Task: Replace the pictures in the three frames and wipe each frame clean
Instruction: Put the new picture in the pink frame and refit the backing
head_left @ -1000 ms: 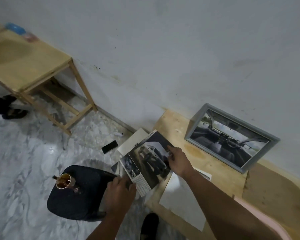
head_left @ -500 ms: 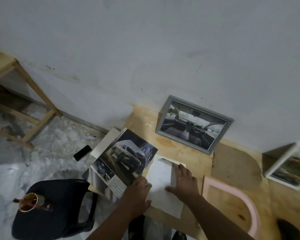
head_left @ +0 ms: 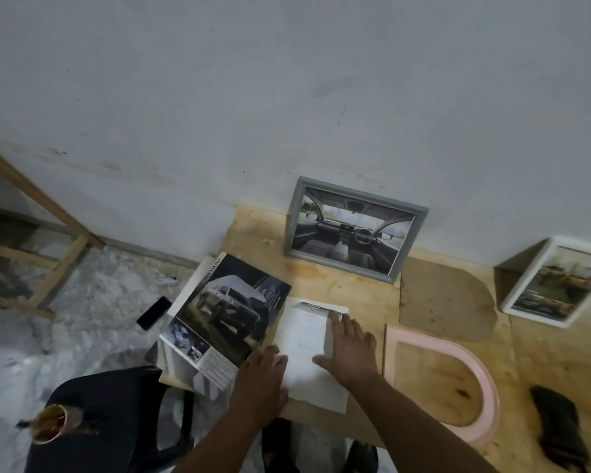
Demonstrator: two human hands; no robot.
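A grey frame point(head_left: 354, 230) with a car-interior picture leans against the wall at the back of the wooden table point(head_left: 348, 295). A white frame point(head_left: 556, 281) with a picture leans at the far right. A pink arch-shaped frame point(head_left: 471, 363) lies flat and empty on the table. A car brochure point(head_left: 219, 322) lies open over the table's left edge. Beside it lie white sheets point(head_left: 304, 349). My right hand point(head_left: 350, 349) presses flat on the sheets, fingers spread. My left hand point(head_left: 263, 380) rests on the seam between brochure and sheets.
A dark cloth point(head_left: 560, 425) lies at the table's right front. A black stool point(head_left: 106, 421) with a brown cup point(head_left: 50, 423) stands to the lower left. A phone point(head_left: 154, 313) lies on the marble floor. A wooden bench point(head_left: 31, 213) stands at left.
The view has swung right, bringing the pink and white frames in. My right hand moved from the brochure onto the white sheets; my left hand shifted to the brochure's right edge.
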